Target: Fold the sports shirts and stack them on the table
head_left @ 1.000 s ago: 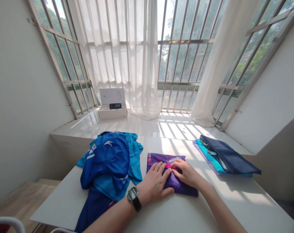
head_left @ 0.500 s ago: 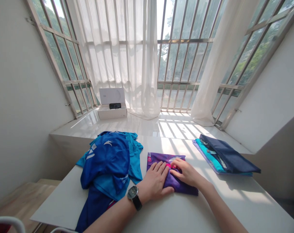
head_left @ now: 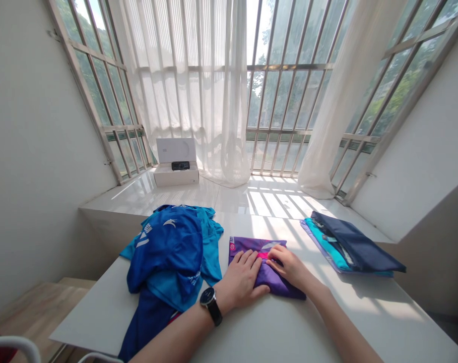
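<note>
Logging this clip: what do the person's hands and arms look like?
The left hand is ungloved; its wrist bears a watch with a round dark face, silvery rim, black strap. The right hand is ungloved, wrist bare. No sleeves show.

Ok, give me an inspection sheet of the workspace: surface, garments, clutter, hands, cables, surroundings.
Surface: white table, barred sunlight and shadow across it.
Garments: folded purple garment under both hands; loose blue clothing heap to its left; folded stack, navy on top, to its right.
Clutter: open white box holding a dark device, on the window ledge.
Hands: left hand flat on the purple garment; right hand has bent fingers at its pink patch, grip unclear.
Cables: nothing seen.
Surroundings: barred windows, sheer white curtains.
</note>
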### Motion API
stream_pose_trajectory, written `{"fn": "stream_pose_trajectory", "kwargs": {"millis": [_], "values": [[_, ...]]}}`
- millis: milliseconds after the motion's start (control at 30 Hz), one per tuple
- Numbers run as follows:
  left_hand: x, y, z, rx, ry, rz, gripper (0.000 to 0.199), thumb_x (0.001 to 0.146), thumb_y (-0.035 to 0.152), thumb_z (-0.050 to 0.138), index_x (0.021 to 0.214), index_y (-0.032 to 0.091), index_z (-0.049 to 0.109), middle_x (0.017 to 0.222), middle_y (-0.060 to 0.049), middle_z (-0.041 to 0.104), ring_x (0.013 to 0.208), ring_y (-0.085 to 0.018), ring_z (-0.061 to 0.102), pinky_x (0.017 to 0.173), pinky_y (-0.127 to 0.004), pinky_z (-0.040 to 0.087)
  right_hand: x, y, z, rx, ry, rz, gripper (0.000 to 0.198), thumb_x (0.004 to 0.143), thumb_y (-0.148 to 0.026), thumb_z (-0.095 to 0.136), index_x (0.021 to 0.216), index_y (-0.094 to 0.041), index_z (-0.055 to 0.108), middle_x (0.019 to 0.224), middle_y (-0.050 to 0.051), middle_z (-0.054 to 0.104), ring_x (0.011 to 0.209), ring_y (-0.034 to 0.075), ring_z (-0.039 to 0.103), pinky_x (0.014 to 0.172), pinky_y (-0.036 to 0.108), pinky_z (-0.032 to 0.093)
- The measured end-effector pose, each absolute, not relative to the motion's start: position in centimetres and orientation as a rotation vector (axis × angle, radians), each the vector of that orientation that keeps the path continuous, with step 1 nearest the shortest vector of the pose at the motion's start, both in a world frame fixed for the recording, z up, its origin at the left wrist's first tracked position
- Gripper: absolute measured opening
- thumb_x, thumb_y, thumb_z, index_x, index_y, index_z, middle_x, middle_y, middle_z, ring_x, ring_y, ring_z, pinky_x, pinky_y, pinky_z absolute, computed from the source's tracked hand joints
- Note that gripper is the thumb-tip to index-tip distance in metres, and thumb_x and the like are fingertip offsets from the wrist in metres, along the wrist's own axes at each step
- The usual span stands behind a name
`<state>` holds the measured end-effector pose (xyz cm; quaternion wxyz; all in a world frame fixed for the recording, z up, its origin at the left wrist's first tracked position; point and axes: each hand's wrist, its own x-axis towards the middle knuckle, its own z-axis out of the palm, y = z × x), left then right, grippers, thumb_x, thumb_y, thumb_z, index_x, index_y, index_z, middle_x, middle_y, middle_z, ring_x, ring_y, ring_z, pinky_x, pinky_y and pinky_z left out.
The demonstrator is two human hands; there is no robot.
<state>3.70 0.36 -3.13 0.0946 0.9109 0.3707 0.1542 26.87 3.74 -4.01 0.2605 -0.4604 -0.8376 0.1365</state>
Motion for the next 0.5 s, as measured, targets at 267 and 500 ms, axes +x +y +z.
{"fn": "stream_pose_trajectory", "kwargs": {"millis": [267,500], "values": [[3.56,0.28,-3.09,2.697,1.089,0.480,0.072,0.097,0.066,0.043,0.148,0.015,0.045,0.156,-0.016,0.043,0.144,-0.035,0.038,0.121,-0.054,0.027,26.56,3.18,-3.78,-1.280,-2.263,0.352,0.018,0.095,-0.030,0.059,0.110,-0.023,0.065,0.105,0.007,0.066,0.095,0.023,0.064,0.086,0.038,0.054],[3.66,0.53,-3.62,2.708,1.088,0.554,0.063,0.101,0.060,0.042,0.146,0.017,0.047,0.153,-0.015,0.048,0.140,-0.032,0.043,0.118,-0.052,0.031,26.56,3.18,-3.80,-1.272,-2.305,0.356,0.018,0.094,-0.031,0.061,0.108,-0.025,0.071,0.102,0.007,0.065,0.095,0.023,0.064,0.087,0.039,0.055]]}}
